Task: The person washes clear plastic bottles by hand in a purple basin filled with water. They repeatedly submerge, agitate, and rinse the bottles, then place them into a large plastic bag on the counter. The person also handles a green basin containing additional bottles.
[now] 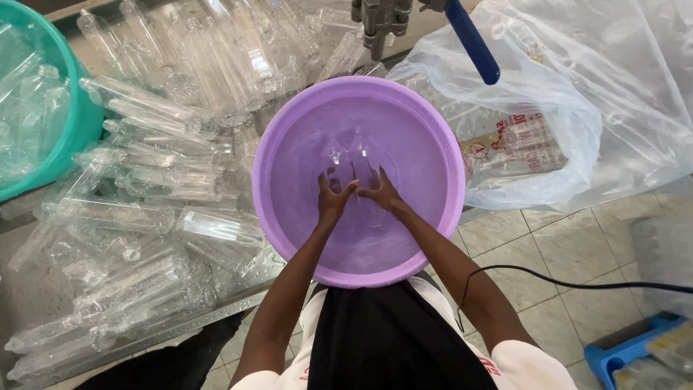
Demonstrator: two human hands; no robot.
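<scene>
Your two hands are down in the purple basin (433, 144), which sits at the near edge of the desk (29, 289) right in front of you and holds water. Your left hand (333, 196) grips the near end of one clear plastic bottle (334, 155), fingers curled around it, and your right hand (380, 193) does the same with a second clear bottle (361, 153) just beside the first. Both bottles lie side by side in the water, pointing away from you toward the far side of the basin, and your fingertips nearly meet between them. To the left of the basin, the desk is covered with a heap of clear bottles (144, 209) lying on their sides, running from the near edge up to the far end. At the far left stands a teal tub (72, 123), also filled with clear bottles. To the right of the basin a large clear plastic bag (577, 144) spreads open, with more bottles inside it. Above the basin at the far edge a blue handle (473, 43) slants down from a grey metal fitting (379, 22). A black cable (577, 283) runs across the tiled floor (563, 245) on your right, and a blue plastic crate (628, 350) sits at the near right corner.
</scene>
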